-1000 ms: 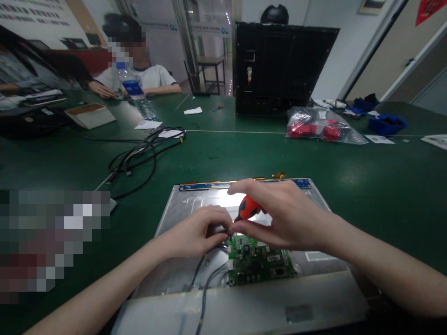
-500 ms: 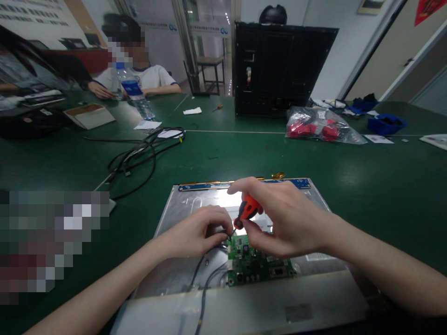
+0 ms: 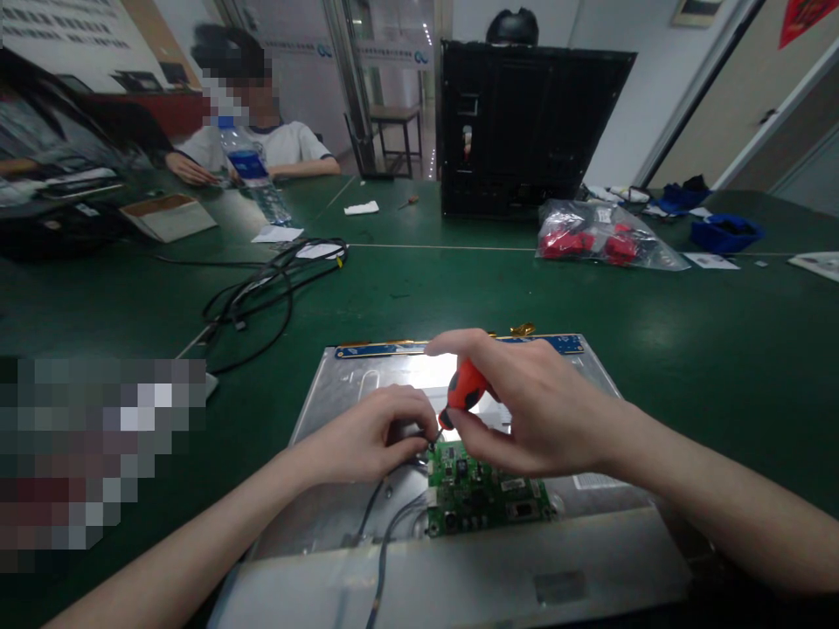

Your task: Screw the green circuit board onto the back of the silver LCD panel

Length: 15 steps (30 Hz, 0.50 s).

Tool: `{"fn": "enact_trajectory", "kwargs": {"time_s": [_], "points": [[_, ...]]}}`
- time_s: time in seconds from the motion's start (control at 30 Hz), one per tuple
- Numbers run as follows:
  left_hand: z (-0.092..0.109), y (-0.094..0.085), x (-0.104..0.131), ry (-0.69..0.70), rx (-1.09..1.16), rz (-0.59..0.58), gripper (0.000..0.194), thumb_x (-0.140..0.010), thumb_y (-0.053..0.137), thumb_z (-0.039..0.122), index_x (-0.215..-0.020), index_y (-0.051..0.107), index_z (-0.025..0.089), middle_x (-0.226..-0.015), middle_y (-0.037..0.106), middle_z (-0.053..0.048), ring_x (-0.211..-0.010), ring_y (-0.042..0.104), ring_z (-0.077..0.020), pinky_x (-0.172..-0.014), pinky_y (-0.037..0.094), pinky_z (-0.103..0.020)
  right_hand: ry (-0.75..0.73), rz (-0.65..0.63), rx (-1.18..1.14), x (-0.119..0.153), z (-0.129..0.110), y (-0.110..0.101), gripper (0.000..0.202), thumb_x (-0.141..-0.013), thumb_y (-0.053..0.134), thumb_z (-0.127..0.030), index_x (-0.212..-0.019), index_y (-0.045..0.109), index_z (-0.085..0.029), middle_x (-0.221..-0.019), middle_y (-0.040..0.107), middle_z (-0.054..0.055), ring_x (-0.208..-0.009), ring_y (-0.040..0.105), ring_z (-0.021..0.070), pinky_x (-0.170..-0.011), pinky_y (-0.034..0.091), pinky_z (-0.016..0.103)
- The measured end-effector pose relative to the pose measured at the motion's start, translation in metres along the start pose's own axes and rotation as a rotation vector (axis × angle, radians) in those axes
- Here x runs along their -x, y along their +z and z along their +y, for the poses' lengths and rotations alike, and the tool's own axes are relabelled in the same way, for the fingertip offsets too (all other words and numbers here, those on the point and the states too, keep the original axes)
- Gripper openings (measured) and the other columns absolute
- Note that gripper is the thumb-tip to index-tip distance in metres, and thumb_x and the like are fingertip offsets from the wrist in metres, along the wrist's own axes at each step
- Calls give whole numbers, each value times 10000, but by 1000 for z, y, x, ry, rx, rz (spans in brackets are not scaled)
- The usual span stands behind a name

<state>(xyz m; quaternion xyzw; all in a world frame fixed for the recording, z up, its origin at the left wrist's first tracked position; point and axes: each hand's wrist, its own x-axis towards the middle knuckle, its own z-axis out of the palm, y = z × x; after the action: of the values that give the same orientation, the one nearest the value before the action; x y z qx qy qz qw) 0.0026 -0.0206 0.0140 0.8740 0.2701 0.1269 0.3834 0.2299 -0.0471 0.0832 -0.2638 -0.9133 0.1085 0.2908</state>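
Note:
My right hand (image 3: 530, 406) grips a short red-and-black screwdriver (image 3: 467, 384) by its handle. The shaft slants down to the upper left corner of a green circuit board (image 3: 485, 494). My left hand (image 3: 384, 432) is closed at that same corner, thumb and fingertips pinched beside the screwdriver's tip; what they pinch, if anything, is too small to make out. The board lies on the silver metal back of a flat panel (image 3: 341, 393). Grey and dark cables (image 3: 384, 559) run from the board's left side toward me. A narrow blue circuit strip (image 3: 551, 343) lines the panel's far edge.
Coiled black cables (image 3: 281, 288) lie to the left on the green table (image 3: 419, 293). Farther back are a water bottle (image 3: 255, 179), a black monitor (image 3: 524, 131) and a plastic bag with red items (image 3: 603, 240). A person (image 3: 281, 148) sits across the table.
The screwdriver's handle has turned in my right hand, and its red side shows more. The right fingers have shifted slightly; my left hand has stayed in place.

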Motion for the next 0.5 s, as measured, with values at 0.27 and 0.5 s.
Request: {"fn": "enact_trajectory", "kwargs": {"time_s": [0.27, 0.5], "points": [[2, 0, 0, -33, -6, 8, 62, -824, 575, 164, -849, 631, 170, -815, 636, -8, -763, 579, -171, -670, 433, -252, -26, -48, -25, -1, 2, -4, 387, -887, 618, -356, -1185, 488, -146, -867, 657, 16, -799, 606, 143, -654, 407, 243], [0, 1, 1, -20, 0, 21, 96, -820, 572, 135, -887, 627, 175, -869, 659, -16, -801, 593, -183, -721, 452, -281, -5, -26, 0, 1, 1, -1, 373, -868, 539, -195, -1224, 449, -125, -832, 661, 5, -655, 571, 110, -597, 379, 232]]}}
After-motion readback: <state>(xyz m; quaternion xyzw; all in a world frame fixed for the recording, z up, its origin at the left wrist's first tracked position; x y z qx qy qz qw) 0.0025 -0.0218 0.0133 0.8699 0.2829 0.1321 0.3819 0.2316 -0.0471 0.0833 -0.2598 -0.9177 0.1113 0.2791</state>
